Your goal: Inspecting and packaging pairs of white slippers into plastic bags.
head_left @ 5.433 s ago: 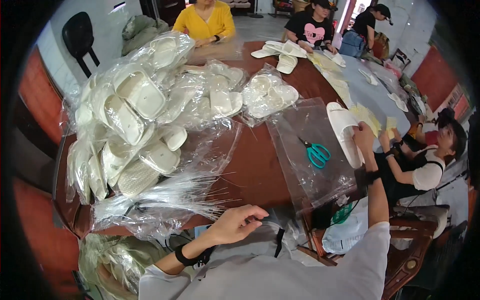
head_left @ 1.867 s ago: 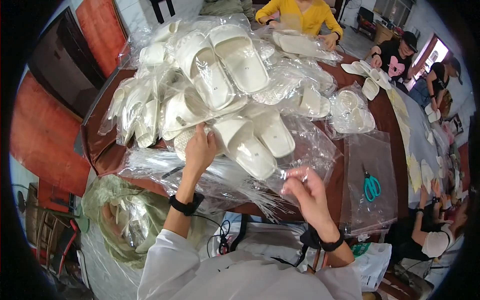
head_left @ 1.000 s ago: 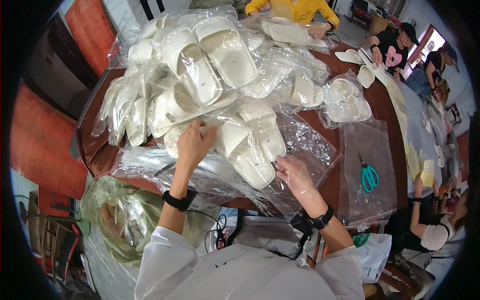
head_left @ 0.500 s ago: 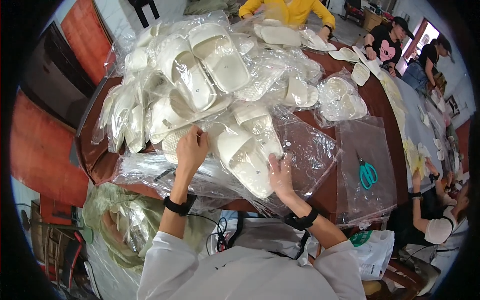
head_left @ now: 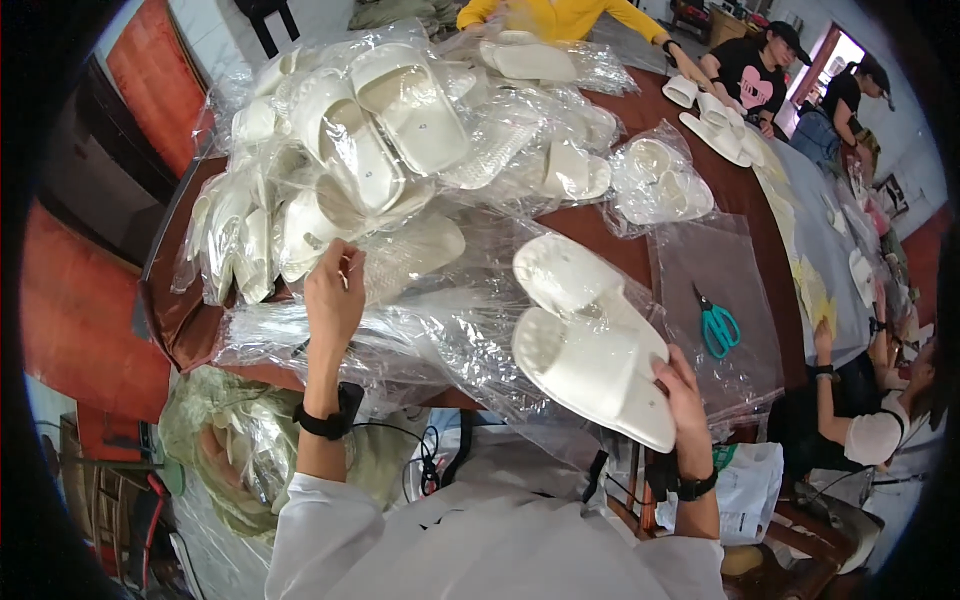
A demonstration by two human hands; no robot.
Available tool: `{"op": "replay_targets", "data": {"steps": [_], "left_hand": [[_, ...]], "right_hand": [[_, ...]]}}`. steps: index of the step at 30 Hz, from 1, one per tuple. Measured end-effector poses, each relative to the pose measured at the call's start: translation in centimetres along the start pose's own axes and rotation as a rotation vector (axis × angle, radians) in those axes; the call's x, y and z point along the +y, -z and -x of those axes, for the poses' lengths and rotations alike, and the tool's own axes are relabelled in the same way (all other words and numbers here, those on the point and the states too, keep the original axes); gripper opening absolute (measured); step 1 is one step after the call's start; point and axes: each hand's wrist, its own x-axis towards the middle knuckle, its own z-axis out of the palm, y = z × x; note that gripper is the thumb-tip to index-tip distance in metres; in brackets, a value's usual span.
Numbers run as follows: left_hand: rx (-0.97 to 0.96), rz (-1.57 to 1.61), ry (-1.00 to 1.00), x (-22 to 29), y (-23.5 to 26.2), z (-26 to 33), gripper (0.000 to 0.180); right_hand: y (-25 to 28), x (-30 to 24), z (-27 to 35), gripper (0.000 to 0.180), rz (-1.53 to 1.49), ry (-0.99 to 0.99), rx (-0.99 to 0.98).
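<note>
My right hand [head_left: 685, 402] grips a pair of white slippers [head_left: 590, 350] by their sole end, tilted above the table's near edge. Clear film shines beside and below the pair; whether it wraps them I cannot tell. The fingers of my left hand [head_left: 335, 298] are drawn together at the near edge of the slipper pile, and what they hold, if anything, is too small to name. Just beyond that hand a bagged slipper [head_left: 425, 248] lies sole up. Flat clear plastic bags [head_left: 390, 340] lie heaped between my two arms.
A tall pile of bagged white slippers [head_left: 420, 110] covers the table's far left. Teal-handled scissors [head_left: 718, 328] rest on a clear bag [head_left: 745, 270] at the right. Across the brown table [head_left: 640, 110] a person in yellow [head_left: 560, 15] works, with other people farther right.
My right hand has carried the slipper pair to the right and nearer to me, turning it. My left hand has shifted slightly left and down. Slippers across the table have been moved.
</note>
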Motion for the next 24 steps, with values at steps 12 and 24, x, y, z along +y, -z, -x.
{"op": "replay_targets", "data": {"steps": [12, 24], "left_hand": [[0.133, 0.19, -0.02, -4.6, 8.8, 2.2, 0.004], [0.425, 0.284, -0.071, -6.9, 13.8, 2.4, 0.01]], "right_hand": [[11.0, 3.5, 6.5, 0.06, -0.163, 0.052, 0.258], [2.3, 5.9, -1.3, 0.022, -0.015, 0.133, 0.114]]}}
